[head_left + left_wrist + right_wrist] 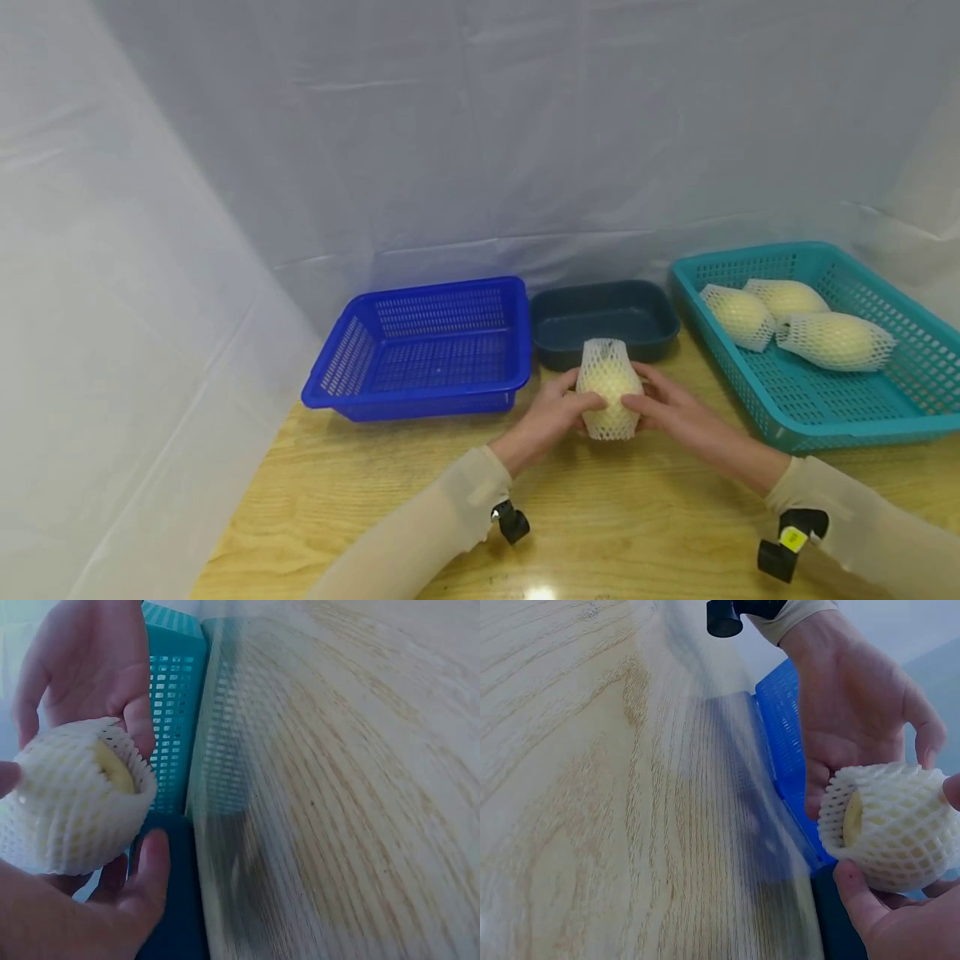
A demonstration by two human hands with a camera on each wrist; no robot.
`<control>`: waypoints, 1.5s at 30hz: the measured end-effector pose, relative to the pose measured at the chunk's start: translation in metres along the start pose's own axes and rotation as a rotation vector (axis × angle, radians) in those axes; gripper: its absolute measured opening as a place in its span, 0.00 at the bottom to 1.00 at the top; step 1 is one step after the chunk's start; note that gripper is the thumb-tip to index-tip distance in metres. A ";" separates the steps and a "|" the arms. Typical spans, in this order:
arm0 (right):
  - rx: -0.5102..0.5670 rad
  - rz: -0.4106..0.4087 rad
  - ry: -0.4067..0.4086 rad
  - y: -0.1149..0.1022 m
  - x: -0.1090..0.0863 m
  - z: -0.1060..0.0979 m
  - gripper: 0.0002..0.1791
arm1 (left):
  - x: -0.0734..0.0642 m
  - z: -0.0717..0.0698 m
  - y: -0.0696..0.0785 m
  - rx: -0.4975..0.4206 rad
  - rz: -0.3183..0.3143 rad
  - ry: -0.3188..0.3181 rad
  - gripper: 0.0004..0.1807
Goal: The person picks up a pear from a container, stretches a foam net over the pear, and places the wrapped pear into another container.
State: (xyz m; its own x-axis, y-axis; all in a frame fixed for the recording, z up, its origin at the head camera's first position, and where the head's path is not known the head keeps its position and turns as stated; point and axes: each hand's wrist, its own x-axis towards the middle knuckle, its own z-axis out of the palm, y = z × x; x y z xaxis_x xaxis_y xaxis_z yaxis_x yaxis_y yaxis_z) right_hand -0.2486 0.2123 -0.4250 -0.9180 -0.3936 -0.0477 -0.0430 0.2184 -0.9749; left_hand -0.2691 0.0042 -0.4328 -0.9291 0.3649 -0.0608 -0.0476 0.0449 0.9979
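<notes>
Between both hands is a yellow fruit in a white foam net [611, 393], held upright just in front of a dark oblong tray [546, 357]. My left hand [553, 410] grips its left side and my right hand [673, 408] its right side, thumbs toward me. The net's open end shows bare yellow skin in the left wrist view, where the fruit [71, 806] lies between the palms. In the right wrist view the netted fruit [900, 836] has fingers on both sides. Which kind of fruit it is, I cannot tell.
A blue basket [438, 400] stands left of the tray. On the right, a teal basket [862, 432] contains 3 netted yellow fruits [836, 342]. Behind them hangs a pale sheet [480, 150]. The wooden table [615, 517] extends toward me.
</notes>
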 end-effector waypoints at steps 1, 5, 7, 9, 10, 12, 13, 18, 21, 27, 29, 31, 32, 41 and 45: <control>-0.018 0.000 0.017 0.000 0.000 0.000 0.42 | 0.000 0.000 0.001 0.020 0.001 0.008 0.29; -0.096 0.000 0.074 0.001 0.000 0.002 0.43 | -0.002 -0.001 0.001 0.112 -0.001 0.030 0.34; -0.134 -0.006 0.089 0.002 0.000 0.003 0.44 | -0.002 0.000 0.001 0.163 0.008 0.034 0.35; -0.170 -0.015 0.103 0.002 -0.001 0.004 0.45 | -0.002 0.000 0.001 0.225 0.027 0.031 0.37; -0.183 -0.022 0.108 0.002 -0.002 0.005 0.45 | -0.003 0.000 0.001 0.256 0.043 0.029 0.38; -0.195 -0.042 0.115 0.003 -0.002 0.006 0.44 | -0.003 0.001 0.001 0.306 0.074 0.024 0.41; -0.203 -0.047 0.119 0.003 -0.003 0.006 0.44 | -0.004 0.002 0.002 0.340 0.088 0.024 0.42; -0.205 -0.130 0.129 0.006 -0.003 0.009 0.43 | -0.006 0.007 0.002 0.505 0.158 0.072 0.48; -0.180 -0.169 0.118 0.006 -0.004 0.008 0.41 | -0.008 0.008 0.003 0.527 0.192 0.094 0.47; -0.108 -0.179 0.075 0.009 -0.004 0.000 0.33 | -0.009 0.006 0.002 0.484 0.207 0.093 0.47; -0.108 -0.189 0.069 0.011 -0.004 -0.003 0.32 | -0.010 0.005 0.002 0.499 0.206 0.088 0.47; -0.127 -0.205 0.064 0.012 -0.004 -0.006 0.33 | -0.010 0.004 0.002 0.518 0.206 0.079 0.47; -0.130 -0.210 0.057 0.012 -0.004 -0.007 0.34 | -0.011 0.004 0.003 0.527 0.207 0.073 0.47; -0.108 -0.235 -0.106 0.016 -0.003 -0.011 0.44 | -0.015 0.001 0.000 0.546 0.256 -0.011 0.47; -0.121 -0.266 -0.133 0.018 -0.003 -0.011 0.44 | -0.015 -0.001 -0.001 0.532 0.284 -0.052 0.48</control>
State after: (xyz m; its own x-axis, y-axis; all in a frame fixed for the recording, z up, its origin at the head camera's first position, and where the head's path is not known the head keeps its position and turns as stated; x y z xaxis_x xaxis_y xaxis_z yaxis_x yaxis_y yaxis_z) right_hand -0.2506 0.2272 -0.4400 -0.8094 -0.5623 0.1693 -0.3281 0.1939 -0.9245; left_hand -0.2553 -0.0022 -0.4334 -0.8590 0.4748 0.1917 0.4019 0.3932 0.8269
